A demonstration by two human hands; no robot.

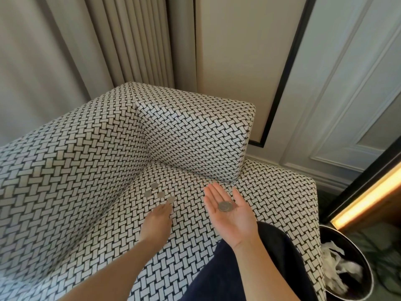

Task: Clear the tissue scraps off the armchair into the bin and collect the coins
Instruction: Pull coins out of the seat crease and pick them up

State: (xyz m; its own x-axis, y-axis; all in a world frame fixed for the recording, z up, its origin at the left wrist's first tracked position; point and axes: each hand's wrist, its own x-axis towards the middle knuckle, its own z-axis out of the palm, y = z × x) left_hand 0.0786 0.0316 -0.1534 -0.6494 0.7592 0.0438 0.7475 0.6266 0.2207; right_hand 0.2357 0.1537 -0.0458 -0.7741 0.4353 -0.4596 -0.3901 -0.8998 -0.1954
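Counted four coins (161,194) lying flat on the armchair (86,170) seat, strung loosely from 11 toward 4 o'clock; round, so no long axis. Counted at least two palm coins (225,206), overlapped, exact number hard to make out. Found the left hand (159,216) palm down, fingers stretched straight, tips touching the nearest coin. Found the right hand (238,222) at 3 o'clock, flat, upturned, cradling the overlapped ones. Spotted one bin (342,236) at 4 o'clock, cut off, with uncountable tissue scraps (338,266) inside.

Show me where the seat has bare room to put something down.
Bare seat lies between the left hand and the right hand, and right of that hand toward the bin. Crowded: the inner corner, where four loose coins sit by the left hand.
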